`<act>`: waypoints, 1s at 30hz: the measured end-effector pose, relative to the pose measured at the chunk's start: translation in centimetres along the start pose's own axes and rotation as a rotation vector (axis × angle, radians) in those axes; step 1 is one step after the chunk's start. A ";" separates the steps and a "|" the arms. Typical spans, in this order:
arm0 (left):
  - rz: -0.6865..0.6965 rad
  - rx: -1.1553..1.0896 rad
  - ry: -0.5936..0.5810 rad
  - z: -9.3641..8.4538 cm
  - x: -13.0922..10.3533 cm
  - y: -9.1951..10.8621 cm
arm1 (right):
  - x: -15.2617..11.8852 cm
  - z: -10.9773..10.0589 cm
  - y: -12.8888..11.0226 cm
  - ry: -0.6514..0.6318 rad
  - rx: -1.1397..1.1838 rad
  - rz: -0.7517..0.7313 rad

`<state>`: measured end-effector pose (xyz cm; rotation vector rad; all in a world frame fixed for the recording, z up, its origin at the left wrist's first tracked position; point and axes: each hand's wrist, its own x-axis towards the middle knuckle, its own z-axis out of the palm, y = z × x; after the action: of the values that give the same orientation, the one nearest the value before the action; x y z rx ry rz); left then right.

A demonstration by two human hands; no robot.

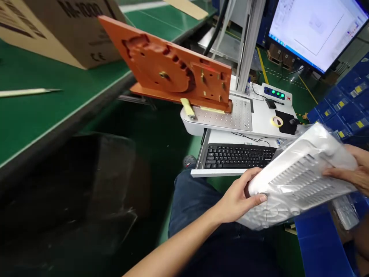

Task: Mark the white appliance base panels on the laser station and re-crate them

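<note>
A white slotted plastic part (300,173) in a clear plastic bag is held up at the right, tilted, above my lap. My left hand (238,198) grips its lower left end, with the thumb on the near face. At the other end my right hand (353,171) pinches the bagged part, thumb or finger lying across its surface. Part of the right hand is cut off by the frame edge. Beyond the bag, an orange fixture plate (173,69) with a round disc and brass pins stands on the perforated metal bed (242,115).
A black keyboard (239,156) lies on a pull-out tray, below a yellow tape roll (277,121). The monitor (317,30) stands upper right. A carton (66,34) rests on the green bench (34,115) at left. A blue bin (323,242) is at lower right.
</note>
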<state>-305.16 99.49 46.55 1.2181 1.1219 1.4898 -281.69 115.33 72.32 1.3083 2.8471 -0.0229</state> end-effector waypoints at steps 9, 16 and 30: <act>-0.247 -0.032 -0.013 -1.0 -1.3 -3.3 | 3.0 5.2 -0.9 0.012 0.092 -0.138; -0.302 -0.075 0.065 -0.5 -2.0 -5.7 | -1.6 9.9 4.4 0.641 0.304 -0.006; -0.469 0.033 0.098 -0.8 -4.8 -6.1 | -4.7 30.4 -1.1 0.034 1.480 0.043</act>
<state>-304.78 95.92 39.59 0.8322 1.3901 1.1813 -279.38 110.56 41.98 1.2841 2.5687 -2.3878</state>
